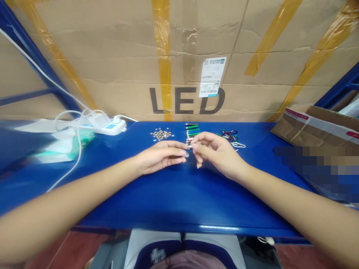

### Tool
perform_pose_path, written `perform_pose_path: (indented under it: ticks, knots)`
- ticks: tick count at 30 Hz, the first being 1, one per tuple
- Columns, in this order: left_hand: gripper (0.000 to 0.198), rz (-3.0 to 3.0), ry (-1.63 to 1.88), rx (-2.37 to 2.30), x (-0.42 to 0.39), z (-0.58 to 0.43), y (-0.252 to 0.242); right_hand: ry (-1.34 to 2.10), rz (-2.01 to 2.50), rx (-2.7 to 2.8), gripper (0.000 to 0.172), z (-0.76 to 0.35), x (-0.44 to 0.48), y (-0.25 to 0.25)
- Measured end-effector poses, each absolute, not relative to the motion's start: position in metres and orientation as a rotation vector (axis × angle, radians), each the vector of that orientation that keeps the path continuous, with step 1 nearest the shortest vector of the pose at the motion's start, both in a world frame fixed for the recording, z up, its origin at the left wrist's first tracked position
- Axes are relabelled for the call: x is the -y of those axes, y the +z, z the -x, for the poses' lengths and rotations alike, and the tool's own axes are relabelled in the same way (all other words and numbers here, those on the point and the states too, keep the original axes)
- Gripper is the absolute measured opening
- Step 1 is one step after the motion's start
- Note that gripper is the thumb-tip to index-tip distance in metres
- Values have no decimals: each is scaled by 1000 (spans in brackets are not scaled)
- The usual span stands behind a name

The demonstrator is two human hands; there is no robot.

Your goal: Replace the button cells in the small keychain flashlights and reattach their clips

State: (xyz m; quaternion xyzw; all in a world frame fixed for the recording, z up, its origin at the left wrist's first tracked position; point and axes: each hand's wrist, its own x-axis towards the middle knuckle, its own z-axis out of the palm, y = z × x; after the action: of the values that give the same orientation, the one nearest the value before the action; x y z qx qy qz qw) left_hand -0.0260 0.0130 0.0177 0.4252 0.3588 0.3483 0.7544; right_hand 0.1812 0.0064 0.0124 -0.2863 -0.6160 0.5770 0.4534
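Above the middle of the blue table, my two hands meet at the fingertips. My left hand (164, 157) is closed in a pinch on a small, shiny, greyish piece (186, 154), too small to name. Thumb and forefinger of my right hand (214, 151) press together close to it, around something mostly hidden. Just behind my fingers lies a row of slim green, blue and red metal tubes (192, 129) with silvery ends. Left of them spreads a pile of small round metal discs (161, 134). Coloured carabiner clips (230, 134) lie partly behind my right hand.
A white power strip (109, 127) with cables and a green-white packet (66, 145) sit at the left. An open cardboard box (316, 127) stands at the right. A large taped carton (126, 74) marked LED walls off the back of the blue table (179, 201).
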Motion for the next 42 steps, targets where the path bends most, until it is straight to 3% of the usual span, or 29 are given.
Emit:
perform_pose_path:
  ticks: [12,28,33,37,42]
  knots:
    - [36,-1461,582,-771,-16,33,11,1520,772,1194,30,-180,-9,15]
    - [25,-1209,847,-730,-13,22,14,1502,881,1246,32,-182,-10,12]
    - [24,-1103,731,-879,-8,18,18,1308,867,1528,34,-178,-5,9]
    - [36,-1168,653,-963,-8,21,19,1011,813,1761,22,-177,0,7]
    - [36,-1262,696,-986,-8,21,19,830,836,1883,12,-179,1,7]
